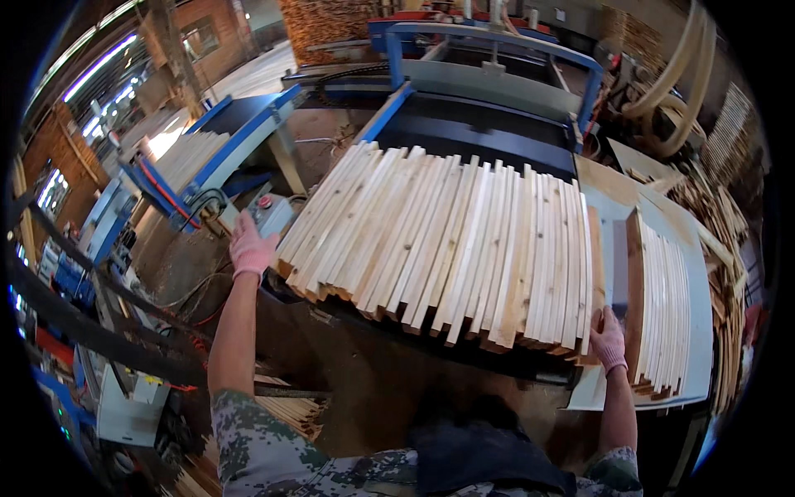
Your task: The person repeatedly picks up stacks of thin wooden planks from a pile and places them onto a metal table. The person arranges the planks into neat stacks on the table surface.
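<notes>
A wide row of pale wooden strips [447, 240] lies side by side on the dark bed of a machine in front of me, their near ends uneven. Off the row's left corner, my left hand [251, 246], in a pink glove, has its fingers stretched out beside a grey control box [272, 215] with a red button. My right hand [609, 341], also gloved, rests against the near end of the darker board [595, 257] along the row's right side. Its fingers point away from me, thumb apart, and I see nothing lifted in it.
To the right, more strips [665, 306] lie on a pale side table [697, 331], with a heap of thin wood scraps [725, 248] beyond. A blue frame [497, 35] spans the machine's far end. On the left stands a blue-sided conveyor [240, 137] carrying strips.
</notes>
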A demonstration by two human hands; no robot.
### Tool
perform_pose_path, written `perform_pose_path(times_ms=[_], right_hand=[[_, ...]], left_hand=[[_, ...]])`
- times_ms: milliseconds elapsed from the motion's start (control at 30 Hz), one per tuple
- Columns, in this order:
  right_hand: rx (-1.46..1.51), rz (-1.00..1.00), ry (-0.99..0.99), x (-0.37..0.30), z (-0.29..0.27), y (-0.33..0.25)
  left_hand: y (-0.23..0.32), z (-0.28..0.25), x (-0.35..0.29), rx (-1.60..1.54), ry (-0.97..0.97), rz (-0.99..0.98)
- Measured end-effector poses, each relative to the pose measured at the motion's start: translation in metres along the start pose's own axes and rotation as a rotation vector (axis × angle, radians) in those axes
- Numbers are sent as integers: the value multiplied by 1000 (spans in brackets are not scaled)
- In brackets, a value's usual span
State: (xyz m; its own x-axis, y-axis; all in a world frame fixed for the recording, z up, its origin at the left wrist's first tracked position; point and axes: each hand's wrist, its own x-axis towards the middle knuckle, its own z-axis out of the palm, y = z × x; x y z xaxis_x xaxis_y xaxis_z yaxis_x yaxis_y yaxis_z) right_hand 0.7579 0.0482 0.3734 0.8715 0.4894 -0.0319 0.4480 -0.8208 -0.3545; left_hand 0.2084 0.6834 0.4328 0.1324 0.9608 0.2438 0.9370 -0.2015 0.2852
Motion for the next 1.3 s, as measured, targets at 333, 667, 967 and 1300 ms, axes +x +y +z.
perform_pose_path(times_ms=[333,667,967,1300], right_hand=[[173,42,-32,-48,11,-58],[117,75,6,-31,55,-135],[152,248,-32,-25,54,-171],[526,322,79,-54,31,-150]], left_hand=[[-6,-1,84,-142,-130,232],[113,-17,-102,-1226,-379,345],[261,65,-238,-1374,-1259,417],[467,156,-317,-1402,-1418,287]])
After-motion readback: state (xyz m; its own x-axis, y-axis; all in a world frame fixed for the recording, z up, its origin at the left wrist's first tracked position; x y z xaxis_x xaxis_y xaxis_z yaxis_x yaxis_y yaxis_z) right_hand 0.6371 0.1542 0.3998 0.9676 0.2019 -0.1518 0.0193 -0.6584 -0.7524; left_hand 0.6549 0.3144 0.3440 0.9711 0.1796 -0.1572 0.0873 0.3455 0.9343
